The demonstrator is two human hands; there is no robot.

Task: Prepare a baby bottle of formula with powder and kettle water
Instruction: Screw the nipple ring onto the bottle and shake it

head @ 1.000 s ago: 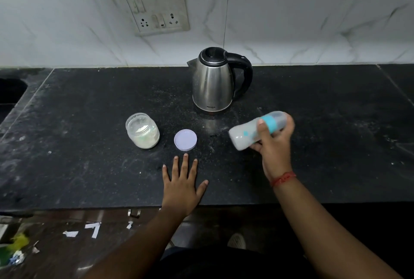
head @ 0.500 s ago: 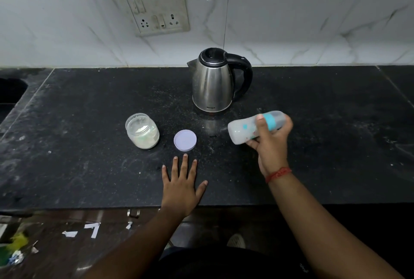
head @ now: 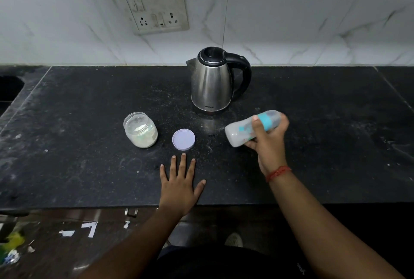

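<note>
My right hand point(head: 267, 142) grips a baby bottle point(head: 238, 133) with a teal collar, held nearly sideways above the black counter, its base pointing left and its outline blurred. My left hand point(head: 180, 183) lies flat on the counter with fingers spread, holding nothing. Just beyond its fingertips lies a lilac jar lid point(head: 183, 139). To the left of the lid stands an open glass jar point(head: 140, 129) with pale powder inside. A steel kettle point(head: 211, 81) with a black handle stands behind, lid closed.
The black stone counter point(head: 336, 144) runs to a tiled wall with a socket plate point(head: 156, 7). A dark sink opening point(head: 9, 88) sits at the far left. The counter's front edge lies just under my left wrist.
The bottle in my right hand has shifted slightly up and down and back, staying tilted sideways. My left hand, the jar, the lid and the kettle have not moved.
</note>
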